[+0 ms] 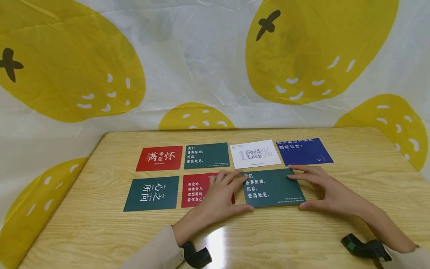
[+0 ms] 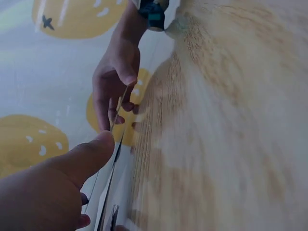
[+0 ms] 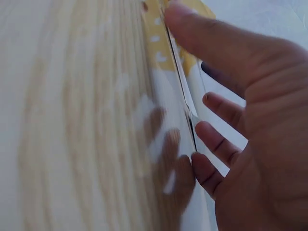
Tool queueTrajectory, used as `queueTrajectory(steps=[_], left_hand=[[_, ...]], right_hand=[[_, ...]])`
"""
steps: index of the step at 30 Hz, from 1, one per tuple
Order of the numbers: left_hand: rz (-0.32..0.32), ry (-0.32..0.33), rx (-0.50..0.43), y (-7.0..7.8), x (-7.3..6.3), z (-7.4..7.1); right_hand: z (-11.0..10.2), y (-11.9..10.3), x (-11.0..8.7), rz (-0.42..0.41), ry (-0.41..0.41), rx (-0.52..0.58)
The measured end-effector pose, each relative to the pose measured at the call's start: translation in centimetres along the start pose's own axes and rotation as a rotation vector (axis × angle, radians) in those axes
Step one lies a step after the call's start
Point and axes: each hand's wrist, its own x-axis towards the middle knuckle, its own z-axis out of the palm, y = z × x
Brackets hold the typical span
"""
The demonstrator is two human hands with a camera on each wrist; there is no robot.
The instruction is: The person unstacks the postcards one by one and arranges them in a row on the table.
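A dark green postcard [image 1: 273, 188] with white lettering is held by both hands at the right end of the front row, close over the wood-grain table. My left hand [image 1: 220, 194] grips its left edge, thumb at the near corner and fingertips at the far one. On the opposite edge, my right hand [image 1: 336, 190] holds it between thumb below and fingers above. From the left wrist, the left thumb [image 2: 94, 156] shows at the thin card edge. A red postcard [image 1: 195, 190] lies partly hidden under the left hand.
Another green postcard [image 1: 151, 194] lies at front left. Behind stand in a row a red postcard [image 1: 159, 164], a green one [image 1: 215, 153], a white "Good Luck" card [image 1: 268, 160] and a blue card [image 1: 312, 155]. A fruit-patterned cloth [image 1: 195, 74] hangs behind the table [image 1: 100, 231].
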Motion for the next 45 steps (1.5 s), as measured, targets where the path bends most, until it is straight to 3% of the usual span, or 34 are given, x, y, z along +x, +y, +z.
queueTrajectory(steps=[12,30,45], left_hand=[[0.004,-0.003,0.076,-0.3,0.1,0.5],[0.003,-0.032,0.117,-0.7,0.1,0.8],[0.000,-0.046,0.155,-0.6,0.0,0.9]], right_hand=[[0.9,0.5,-0.1,0.010,0.005,-0.005],[1.4,0.7,0.0,-0.026,-0.008,-0.060],[1.6,0.8,0.1,-0.019,0.001,-0.037]])
